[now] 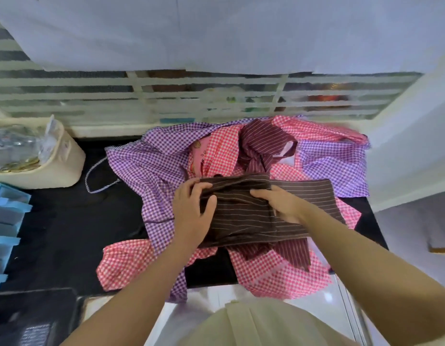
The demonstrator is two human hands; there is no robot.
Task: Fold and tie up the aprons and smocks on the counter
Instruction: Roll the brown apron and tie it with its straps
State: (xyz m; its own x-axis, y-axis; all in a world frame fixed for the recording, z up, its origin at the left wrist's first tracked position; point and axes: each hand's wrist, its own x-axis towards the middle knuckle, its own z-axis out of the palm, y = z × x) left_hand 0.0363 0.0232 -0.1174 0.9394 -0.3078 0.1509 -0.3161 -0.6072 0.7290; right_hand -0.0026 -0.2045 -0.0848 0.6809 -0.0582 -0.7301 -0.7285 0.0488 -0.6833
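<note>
Brown striped apron (pixel 243 216) lies part folded, not yet tied. The left hand (pixel 191 208) curls its fingers round one end; the right hand (pixel 278 203) presses the middle, fingers fairly straight. Under and beyond the fingers, purple smock (pixel 146 166) and pink smock (pixel 121 260) sprawl unfolded across the desk (pixel 61 221).

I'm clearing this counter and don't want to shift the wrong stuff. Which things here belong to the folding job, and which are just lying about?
Job: brown apron, gripped by the left hand with the right hand on it; purple check smock; pink check smock.
Lying about: cream basket; blue trays.
</note>
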